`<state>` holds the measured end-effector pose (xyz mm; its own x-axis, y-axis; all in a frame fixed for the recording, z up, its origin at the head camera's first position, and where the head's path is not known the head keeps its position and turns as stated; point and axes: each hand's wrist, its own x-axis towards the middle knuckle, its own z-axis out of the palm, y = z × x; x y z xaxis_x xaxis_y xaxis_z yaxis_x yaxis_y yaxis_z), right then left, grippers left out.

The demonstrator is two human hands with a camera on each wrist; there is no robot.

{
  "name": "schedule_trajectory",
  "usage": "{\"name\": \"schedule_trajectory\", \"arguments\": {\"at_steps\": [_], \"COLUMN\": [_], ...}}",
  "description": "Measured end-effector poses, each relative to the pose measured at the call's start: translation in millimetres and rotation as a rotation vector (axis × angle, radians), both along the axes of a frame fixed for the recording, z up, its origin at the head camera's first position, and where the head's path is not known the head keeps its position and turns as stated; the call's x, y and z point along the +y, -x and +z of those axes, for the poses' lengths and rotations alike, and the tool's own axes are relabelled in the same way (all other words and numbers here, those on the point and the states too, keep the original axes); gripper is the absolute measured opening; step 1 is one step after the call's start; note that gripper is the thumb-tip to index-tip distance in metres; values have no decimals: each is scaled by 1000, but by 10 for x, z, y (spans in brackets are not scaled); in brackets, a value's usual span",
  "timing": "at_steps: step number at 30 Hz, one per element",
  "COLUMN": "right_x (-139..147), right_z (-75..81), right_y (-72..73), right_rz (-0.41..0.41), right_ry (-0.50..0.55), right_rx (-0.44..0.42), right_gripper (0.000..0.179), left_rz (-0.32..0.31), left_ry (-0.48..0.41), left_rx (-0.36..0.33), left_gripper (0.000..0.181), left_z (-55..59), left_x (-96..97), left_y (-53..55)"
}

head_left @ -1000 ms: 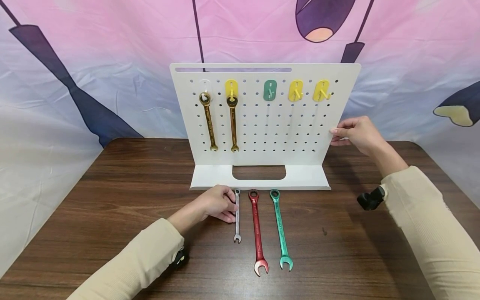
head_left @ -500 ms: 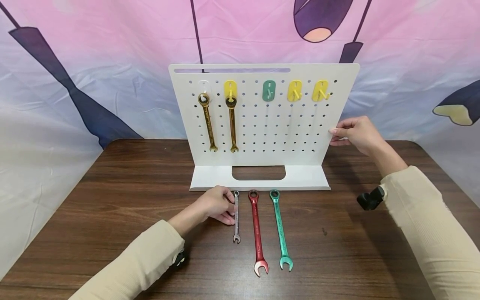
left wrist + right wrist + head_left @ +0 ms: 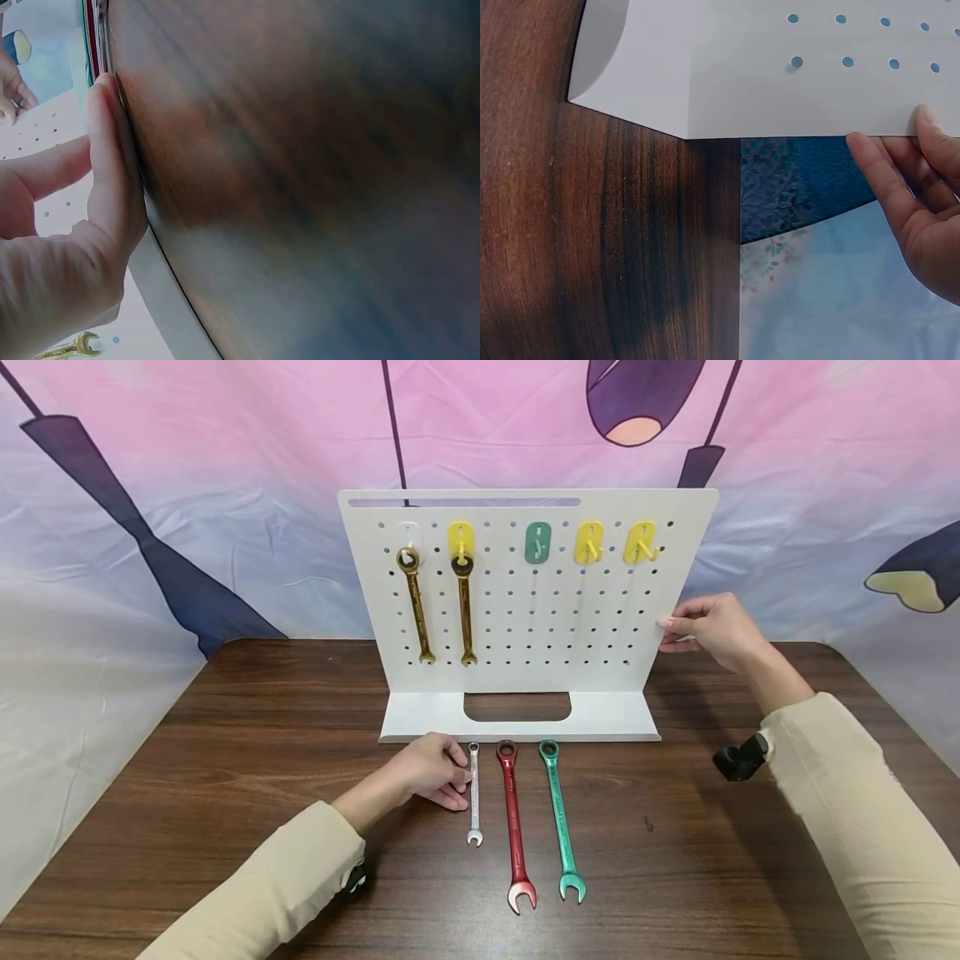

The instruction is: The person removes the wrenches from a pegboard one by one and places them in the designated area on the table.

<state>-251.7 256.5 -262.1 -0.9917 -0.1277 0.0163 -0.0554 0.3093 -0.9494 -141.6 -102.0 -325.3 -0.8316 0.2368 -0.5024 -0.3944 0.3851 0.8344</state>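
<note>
A small silver combination wrench point(image 3: 474, 797) lies on the table with its ring end toward the board. My left hand point(image 3: 435, 770) is at its left side, fingertips right at the shaft. In the left wrist view the fingers point(image 3: 112, 172) are fairly straight, low along the table. To the right lie a red wrench point(image 3: 513, 827) and a green wrench point(image 3: 560, 818). My right hand point(image 3: 712, 625) pinches the right edge of the white pegboard point(image 3: 562, 647), thumb in front and fingers behind, as the right wrist view also shows.
Two gold wrenches, one at the left point(image 3: 417, 610) and one beside it point(image 3: 465, 614), hang from a clear hook and a yellow hook. Further right are a bare green hook point(image 3: 537, 543) and two bare yellow hooks. A printed cloth point(image 3: 225, 510) hangs behind the brown table point(image 3: 225, 735).
The small wrench's surface turned darker, then bright again. My left fingertips have drawn slightly left off its shaft. The right hand keeps its place on the board.
</note>
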Motion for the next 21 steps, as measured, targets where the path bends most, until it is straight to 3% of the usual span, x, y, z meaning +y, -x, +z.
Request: {"name": "schedule_trajectory", "arguments": {"at_steps": [11,21], "right_x": [5,-6], "right_z": [9,5], "right_y": [-12,-1], "right_rz": [2,-2], "right_ry": [0,-6], "right_rx": [-6,-3], "right_gripper": [11,11], "left_rz": [-41,-74], "left_ry": [-3,-6], "left_rx": [12,38], "left_gripper": [10,10], "left_z": [5,122], "left_x": [-50,-69], "left_y": [8,50]}}
